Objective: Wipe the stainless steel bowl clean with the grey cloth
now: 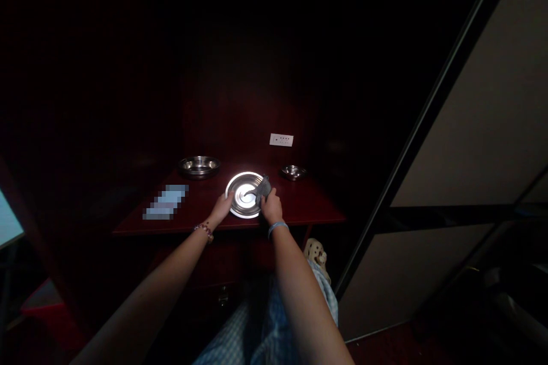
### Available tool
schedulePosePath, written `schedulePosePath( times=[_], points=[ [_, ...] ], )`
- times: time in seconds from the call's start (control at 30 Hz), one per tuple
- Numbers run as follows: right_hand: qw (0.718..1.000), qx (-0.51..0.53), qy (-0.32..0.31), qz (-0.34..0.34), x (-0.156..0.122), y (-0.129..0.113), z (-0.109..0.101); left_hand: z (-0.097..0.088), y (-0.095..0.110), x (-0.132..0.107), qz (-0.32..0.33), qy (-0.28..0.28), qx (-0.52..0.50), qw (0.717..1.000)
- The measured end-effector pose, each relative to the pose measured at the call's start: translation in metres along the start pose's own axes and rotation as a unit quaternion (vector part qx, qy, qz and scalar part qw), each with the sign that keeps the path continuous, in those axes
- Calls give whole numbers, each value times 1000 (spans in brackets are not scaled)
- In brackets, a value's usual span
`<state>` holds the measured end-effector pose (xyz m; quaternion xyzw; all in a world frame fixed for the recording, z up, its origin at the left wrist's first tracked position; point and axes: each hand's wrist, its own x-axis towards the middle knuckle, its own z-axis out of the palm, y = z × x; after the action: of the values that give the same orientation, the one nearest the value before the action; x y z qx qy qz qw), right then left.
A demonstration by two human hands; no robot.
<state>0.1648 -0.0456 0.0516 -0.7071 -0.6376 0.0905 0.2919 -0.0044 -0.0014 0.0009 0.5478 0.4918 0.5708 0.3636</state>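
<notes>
A shiny round metal plate (240,210) is tilted up toward me above the dark red desk. My left hand (221,209) grips its left rim, fingers partly behind it. At the plate's right side, my right hand (272,206) is closed on a grey cloth (263,188), which lies against the plate's right edge and inner face. Farther back on the left rests a larger metal dish (199,167), and at the back right sits a small metal bowl (293,172).
The desk (205,202) carries a blurred-out flat item (166,202) at its left. A white power socket (281,140) is on the back wall. Below the right front edge shows a cream clog (315,254). A sliding door (428,274) stands to the right, a red bin (51,308) lower left.
</notes>
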Motion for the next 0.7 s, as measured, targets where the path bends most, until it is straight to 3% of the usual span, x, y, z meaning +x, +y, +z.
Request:
schedulePosePath(
  times=[0.27,0.53,0.7],
  points=[
    [999,-45,-5,24,-2,-2,-3,0,7,-5,15,-10,24,1000],
    [998,-7,-19,57,-1,0,-3,1,21,-13,22,-5,-44,999],
    [996,15,-27,87,1,1,0,-1,23,-17,47,-34,-41,997]
  ],
)
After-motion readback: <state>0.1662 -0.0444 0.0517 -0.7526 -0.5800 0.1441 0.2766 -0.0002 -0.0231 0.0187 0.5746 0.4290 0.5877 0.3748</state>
